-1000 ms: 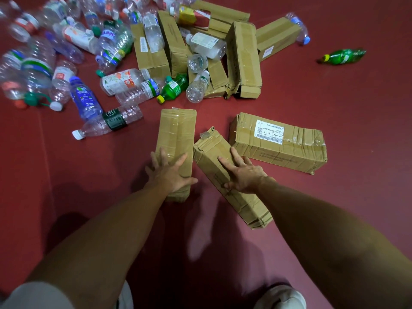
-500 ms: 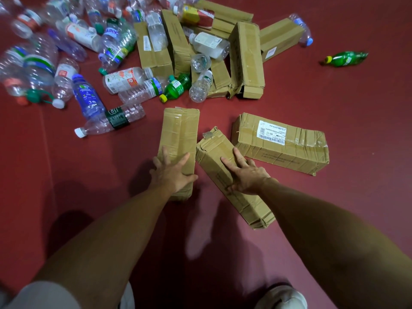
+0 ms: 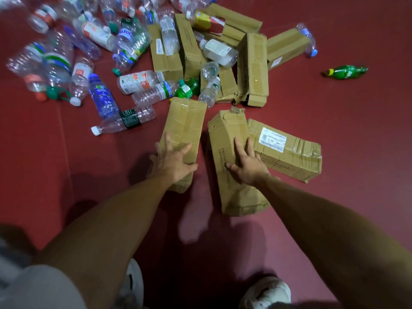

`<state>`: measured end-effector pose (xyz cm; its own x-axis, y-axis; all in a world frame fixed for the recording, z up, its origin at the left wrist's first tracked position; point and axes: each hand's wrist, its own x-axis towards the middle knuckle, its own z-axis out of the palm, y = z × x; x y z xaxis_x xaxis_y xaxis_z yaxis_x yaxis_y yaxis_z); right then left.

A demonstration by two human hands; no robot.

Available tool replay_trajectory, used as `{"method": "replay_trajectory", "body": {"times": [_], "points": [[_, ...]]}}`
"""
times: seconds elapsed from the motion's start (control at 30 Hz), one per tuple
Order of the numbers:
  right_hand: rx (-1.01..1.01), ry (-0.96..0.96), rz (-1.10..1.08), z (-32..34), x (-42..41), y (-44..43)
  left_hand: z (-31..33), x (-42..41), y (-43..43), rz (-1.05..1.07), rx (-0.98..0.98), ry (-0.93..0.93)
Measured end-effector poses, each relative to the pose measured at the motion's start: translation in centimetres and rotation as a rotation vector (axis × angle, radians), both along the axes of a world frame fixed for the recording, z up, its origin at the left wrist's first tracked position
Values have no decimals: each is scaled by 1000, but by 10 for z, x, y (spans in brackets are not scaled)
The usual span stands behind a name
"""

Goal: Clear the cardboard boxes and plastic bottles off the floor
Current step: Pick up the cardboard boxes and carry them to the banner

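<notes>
Two long taped cardboard boxes lie side by side on the red floor in front of me. My left hand (image 3: 172, 162) grips the left box (image 3: 186, 121) near its close end, fingers over its left edge and thumb on top. My right hand (image 3: 246, 166) holds the middle box (image 3: 225, 134), fingers wrapped over its right edge. That box is tilted up and overlaps a third box with a white label (image 3: 289, 152). Further back lies a pile of boxes (image 3: 253, 68) with plastic bottles (image 3: 142, 80) on and beside it.
Several clear and coloured bottles (image 3: 55, 61) are scattered over the floor at the upper left. A lone green bottle (image 3: 347, 72) lies at the far right. My shoes (image 3: 266, 291) stand at the bottom edge. Bare red floor (image 3: 345, 208) stretches to the right.
My right hand has swung the middle box from a diagonal to nearly parallel with the left box and tipped it up against the labelled box. My left hand has tightened on the left box.
</notes>
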<state>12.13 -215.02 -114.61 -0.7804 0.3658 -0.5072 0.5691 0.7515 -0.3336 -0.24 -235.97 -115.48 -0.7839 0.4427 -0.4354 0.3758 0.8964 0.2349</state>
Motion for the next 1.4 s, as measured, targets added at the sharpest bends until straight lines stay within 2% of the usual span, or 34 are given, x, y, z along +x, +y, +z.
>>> {"method": "replay_trajectory", "body": {"times": [0.1,0.23,0.5,0.63,0.73,0.8,0.9,0.97,1.13,1.4], "points": [[-19,6,-72,69,-8,-9,67,1,-6,7,63,-9],[-17,19,-30,195,-28,-21,191,-7,-21,40,112,5],[12,48,77,472,-75,-45,465,-28,-58,183,199,150],[11,125,165,584,-103,-63,591,-29,-76,285,191,239],[27,162,241,648,-120,-79,656,-25,-98,350,253,362],[16,177,279,680,-132,-97,691,-26,-121,373,241,463],[-8,232,356,719,-157,-138,732,-38,-170,445,131,281],[1,256,413,738,-174,-175,751,-43,-209,513,112,310],[10,319,600,760,-211,-292,779,-44,-319,647,78,379],[-94,337,864,796,-251,-510,808,-30,-514,881,-19,398]]}}
